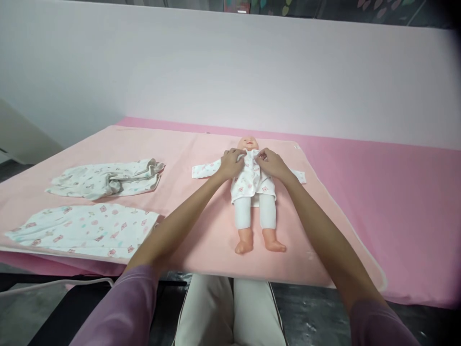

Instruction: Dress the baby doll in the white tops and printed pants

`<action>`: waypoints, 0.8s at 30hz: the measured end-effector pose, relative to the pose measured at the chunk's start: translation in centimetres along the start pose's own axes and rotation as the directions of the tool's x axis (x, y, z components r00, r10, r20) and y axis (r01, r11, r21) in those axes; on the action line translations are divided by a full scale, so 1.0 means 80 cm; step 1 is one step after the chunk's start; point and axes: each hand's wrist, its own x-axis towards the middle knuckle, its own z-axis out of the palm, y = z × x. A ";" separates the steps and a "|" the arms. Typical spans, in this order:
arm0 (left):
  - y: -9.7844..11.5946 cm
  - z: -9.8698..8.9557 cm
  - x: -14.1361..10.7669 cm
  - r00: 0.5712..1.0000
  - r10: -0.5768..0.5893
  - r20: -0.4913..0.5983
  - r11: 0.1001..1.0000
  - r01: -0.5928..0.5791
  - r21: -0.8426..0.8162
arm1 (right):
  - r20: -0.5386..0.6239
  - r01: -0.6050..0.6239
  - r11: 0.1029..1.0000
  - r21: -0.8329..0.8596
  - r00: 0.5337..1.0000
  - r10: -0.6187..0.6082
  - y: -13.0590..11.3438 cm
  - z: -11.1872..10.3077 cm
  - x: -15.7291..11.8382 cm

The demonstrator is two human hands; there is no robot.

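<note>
A baby doll lies on its back on the peach mat, head away from me and feet toward me. It wears a white printed baby shirt with its sleeves spread to both sides, over white leg coverings. My left hand is at the shirt's upper left, fingers closed on the cloth near the collar. Across from it, my right hand pinches the shirt's front edge at the upper right. The fingertips partly hide the cloth they hold.
Left on the peach mat lie folded printed baby clothes and, nearer me, a flat white printed garment. A pink surface extends to the right under the mat. A white wall panel stands behind. My legs are below the front edge.
</note>
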 end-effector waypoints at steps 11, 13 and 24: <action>0.016 0.008 -0.043 0.982 0.168 -0.091 0.985 -0.172 -0.034 | -0.180 0.276 0.961 -0.005 0.945 -0.273 0.031 0.008 -0.065; 0.029 -0.004 -0.091 0.976 0.188 -0.109 0.982 -0.191 -0.013 | -0.019 0.358 0.934 -0.016 0.934 -0.358 0.021 0.003 -0.108; 0.046 -0.010 -0.176 0.981 0.189 0.033 0.910 -0.188 0.369 | 0.093 0.389 0.871 -0.299 0.921 -0.379 0.029 -0.010 -0.150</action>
